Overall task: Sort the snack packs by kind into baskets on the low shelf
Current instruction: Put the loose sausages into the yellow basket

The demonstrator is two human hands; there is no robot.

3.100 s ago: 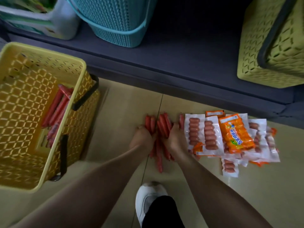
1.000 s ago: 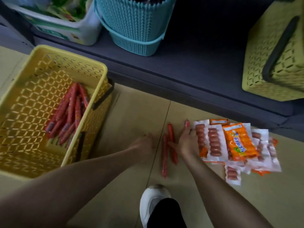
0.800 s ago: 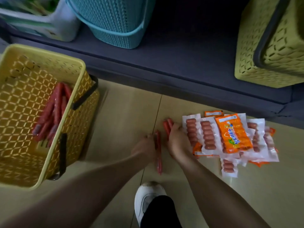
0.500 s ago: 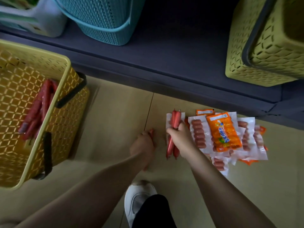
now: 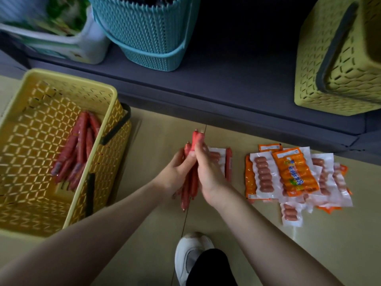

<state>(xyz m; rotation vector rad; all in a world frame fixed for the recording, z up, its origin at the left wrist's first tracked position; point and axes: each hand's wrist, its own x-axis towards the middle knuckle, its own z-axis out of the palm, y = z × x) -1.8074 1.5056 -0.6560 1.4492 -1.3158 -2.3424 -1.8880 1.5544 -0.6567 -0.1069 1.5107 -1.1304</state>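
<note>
- We see both hands raised above the floor [image 5: 156, 129], pressed together around one bundle of red sausage sticks [image 5: 190, 182].
- Left hand [image 5: 175, 176]: fingers curled round the bundle from the left, thumb up along the sticks.
- Right hand [image 5: 208, 174]: fingers wrapped round the same bundle from the right; stick tips poke out above the fingertips, lower ends hang below both palms.
- We note one more red stick [image 5: 228, 166] lying on the floor just right of the right hand, beside a clear pack [image 5: 216, 154] partly hidden by that hand.
- Yellow basket [image 5: 68, 93] sits on the floor at left, with loose red sticks [image 5: 79, 147] inside.
- Pile of snack packs [image 5: 296, 176], clear and orange, lies on the floor at right, apart from the hands.
- On the low shelf [image 5: 237, 79]: teal basket [image 5: 148, 32], olive basket [image 5: 338, 58], white bin [image 5: 90, 42].
- White shoe [image 5: 189, 254] at bottom centre.
</note>
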